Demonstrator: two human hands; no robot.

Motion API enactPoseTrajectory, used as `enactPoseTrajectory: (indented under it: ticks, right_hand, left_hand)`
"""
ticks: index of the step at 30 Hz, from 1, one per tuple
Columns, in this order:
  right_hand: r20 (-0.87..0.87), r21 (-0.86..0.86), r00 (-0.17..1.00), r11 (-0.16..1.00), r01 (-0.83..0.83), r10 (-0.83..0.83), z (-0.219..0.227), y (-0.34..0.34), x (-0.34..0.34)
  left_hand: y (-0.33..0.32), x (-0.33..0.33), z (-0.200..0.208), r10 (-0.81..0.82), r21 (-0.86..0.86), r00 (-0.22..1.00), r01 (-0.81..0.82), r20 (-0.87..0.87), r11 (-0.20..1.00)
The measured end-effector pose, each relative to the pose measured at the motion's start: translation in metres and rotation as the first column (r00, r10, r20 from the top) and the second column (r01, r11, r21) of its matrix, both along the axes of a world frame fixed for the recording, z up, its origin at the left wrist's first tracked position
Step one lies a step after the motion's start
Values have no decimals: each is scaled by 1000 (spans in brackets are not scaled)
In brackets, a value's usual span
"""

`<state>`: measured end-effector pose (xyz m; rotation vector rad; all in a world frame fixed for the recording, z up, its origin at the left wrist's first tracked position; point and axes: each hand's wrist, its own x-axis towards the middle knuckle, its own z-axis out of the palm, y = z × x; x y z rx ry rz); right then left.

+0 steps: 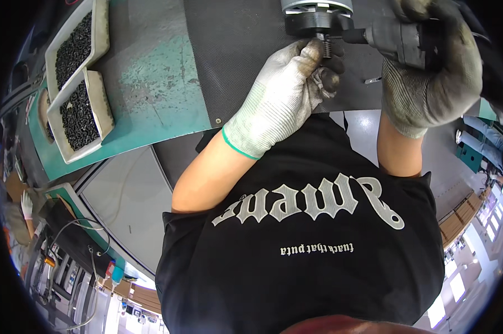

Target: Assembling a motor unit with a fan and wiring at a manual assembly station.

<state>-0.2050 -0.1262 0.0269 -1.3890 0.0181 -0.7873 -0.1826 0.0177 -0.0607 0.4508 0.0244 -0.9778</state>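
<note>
At the top centre, a round silver-and-black part that looks like a motor [317,21] rests on the dark mat. Just below its black rim, my gloved left hand [296,75] pinches a threaded bolt [328,49] between thumb and fingers. A dark grey power driver [395,40] lies sideways in my gloved right hand [442,83], whose fingers wrap around its body. The driver's black nose points left and ends close beside the motor's rim; I cannot tell whether they touch. Both gloves are white with dark, soiled fingers.
Two pale bins [100,33] of small black screws [73,53] stand on the green worktop [157,83] at left. A small metal piece [372,80] lies near my right wrist. Another person's gloved hand [26,205] shows far left; someone's jeans [485,136] appear far right.
</note>
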Motion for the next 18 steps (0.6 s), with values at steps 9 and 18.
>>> enactPoseTrajectory:
  ticks: [9,18]
  right_hand:
    - [57,106,989,986,130,-137,24,16,14]
    - [210,-256,726,679,688,-655,26,-190,7]
  left_hand:
    - [-2,-3,8,60,182,998,-64,30,981]
    - [-5,-1,29,-345,636,540,-571,767,520]
